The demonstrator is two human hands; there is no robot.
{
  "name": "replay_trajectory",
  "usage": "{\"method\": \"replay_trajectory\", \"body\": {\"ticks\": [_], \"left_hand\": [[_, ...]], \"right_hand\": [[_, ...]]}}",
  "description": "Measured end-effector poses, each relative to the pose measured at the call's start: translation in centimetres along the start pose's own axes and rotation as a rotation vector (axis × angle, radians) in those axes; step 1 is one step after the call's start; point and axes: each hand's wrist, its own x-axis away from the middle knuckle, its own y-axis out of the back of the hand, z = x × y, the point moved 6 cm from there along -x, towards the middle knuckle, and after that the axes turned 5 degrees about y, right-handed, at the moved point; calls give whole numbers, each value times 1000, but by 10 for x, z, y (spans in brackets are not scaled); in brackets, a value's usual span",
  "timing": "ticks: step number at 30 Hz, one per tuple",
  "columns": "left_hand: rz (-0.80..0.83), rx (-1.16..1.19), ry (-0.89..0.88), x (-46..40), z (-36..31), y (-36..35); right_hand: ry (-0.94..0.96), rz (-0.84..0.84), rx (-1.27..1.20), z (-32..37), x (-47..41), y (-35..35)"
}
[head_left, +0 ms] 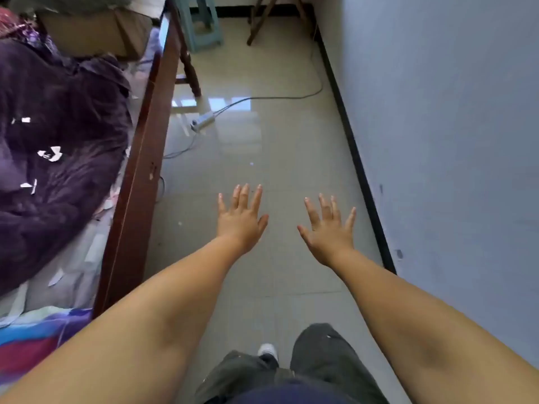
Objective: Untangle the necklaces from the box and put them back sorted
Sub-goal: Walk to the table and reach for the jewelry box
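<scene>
Both arms reach forward over the tiled floor (280, 158), the left hand (240, 220) and right hand (329, 231) palm-down with fingers (256, 196) spread wide and holding nothing, beside a bed (137, 176) with a purple blanket (58, 135); no necklaces or box are visible.

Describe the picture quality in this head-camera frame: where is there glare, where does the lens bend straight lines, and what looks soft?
Head view: window glare reflects off the glossy floor tiles near the power strip; wide-angle distortion bows the bed rail and the black skirting; the purple blanket looks soft and smeared; the left hand and right hand are evenly lit, casting no strong shadows.
</scene>
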Motion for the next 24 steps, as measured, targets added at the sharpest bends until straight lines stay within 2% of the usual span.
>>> {"method": "replay_trajectory", "body": {"ticks": [7,16,24], "left_hand": [[83,-6,-87,-57,-40,-18],[88,46,15,-242,-82,20],[75,32,45,-394,-95,57]], "right_hand": [[-66,51,-44,-35,-46,-9],[-56,30,-73,-124,-224,60],[-15,48,-60,-159,-382,106]]}}
